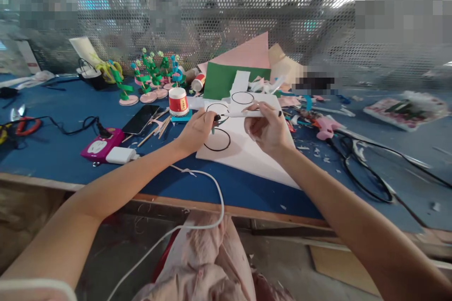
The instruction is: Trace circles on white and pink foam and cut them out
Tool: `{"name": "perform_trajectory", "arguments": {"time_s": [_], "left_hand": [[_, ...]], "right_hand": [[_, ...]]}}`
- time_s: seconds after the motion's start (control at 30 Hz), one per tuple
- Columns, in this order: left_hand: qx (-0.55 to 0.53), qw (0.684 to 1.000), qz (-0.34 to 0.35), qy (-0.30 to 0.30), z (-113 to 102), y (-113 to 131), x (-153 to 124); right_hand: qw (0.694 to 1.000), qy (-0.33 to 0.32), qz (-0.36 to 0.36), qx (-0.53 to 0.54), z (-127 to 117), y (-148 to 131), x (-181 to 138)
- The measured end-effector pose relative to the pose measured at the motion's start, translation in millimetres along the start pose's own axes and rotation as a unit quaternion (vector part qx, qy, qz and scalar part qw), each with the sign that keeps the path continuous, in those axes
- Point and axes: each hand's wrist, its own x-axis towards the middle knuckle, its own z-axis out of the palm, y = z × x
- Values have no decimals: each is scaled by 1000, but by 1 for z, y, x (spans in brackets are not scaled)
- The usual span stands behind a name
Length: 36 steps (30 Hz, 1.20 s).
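My right hand [266,127] grips a white marker [243,114], its tip pointing left. Close to that tip, my left hand [199,129] pinches a small black piece that looks like the marker's cap [216,117]; whether cap and tip touch I cannot tell. Both hands are over a large white sheet [261,160]. Black circles are drawn on it, one below my left hand [217,139] and another farther back [243,98]; a third is partly covered by my left hand. Left of the sheet, a red and white paper cup [178,102] stands on a blue block [181,117].
At the left are a purple power strip [102,146] with a white charger, a phone [140,120], wooden sticks and red-handled pliers [28,125]. Several green paper plants [144,77] stand behind. A pink glue gun [326,127] and scraps lie right. A white cable [219,188] crosses the front edge.
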Motion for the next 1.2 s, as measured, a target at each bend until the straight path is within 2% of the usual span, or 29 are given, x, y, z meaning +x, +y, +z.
{"name": "perform_trajectory", "arguments": {"time_s": [0.17, 0.37, 0.5, 0.67, 0.83, 0.93, 1.0, 1.03, 1.1, 1.13, 1.17, 1.2], "left_hand": [[-12, 1000, 28, 6, -3, 1, 0], [-47, 998, 52, 5, -8, 0, -2], [-96, 995, 33, 11, -5, 5, -6], [-168, 985, 22, 11, -5, 13, -15], [-165, 986, 32, 13, -8, 14, -14], [-107, 992, -37, 53, -10, 7, -7], [-41, 989, -129, 68, -13, 0, -1], [-2, 983, -175, 57, -15, -4, 2], [78, 967, -244, -6, -20, -7, 6], [115, 956, -265, -49, -24, -7, 7], [148, 945, -279, -88, -27, -5, 8], [175, 934, -287, -118, -30, -2, 8]], "right_hand": [[999, 6, 14, -39, 3, -3, -2], [997, -35, 62, -36, -1, -7, -2], [995, -49, 88, -26, -3, 1, -3], [996, -64, 65, -9, 5, 4, -16], [994, -83, 4, -67, 15, -6, -21], [982, -68, -29, -174, 1, -13, -8], [951, -15, -51, -305, -21, -16, 4], [913, 37, -67, -400, -35, -17, 10], [788, 116, -53, -602, -62, -18, 18], [729, 148, -27, -668, -74, -19, 21], [685, 153, 6, -713, -84, -19, 22], [653, 143, 42, -742, -93, -19, 23]]}}
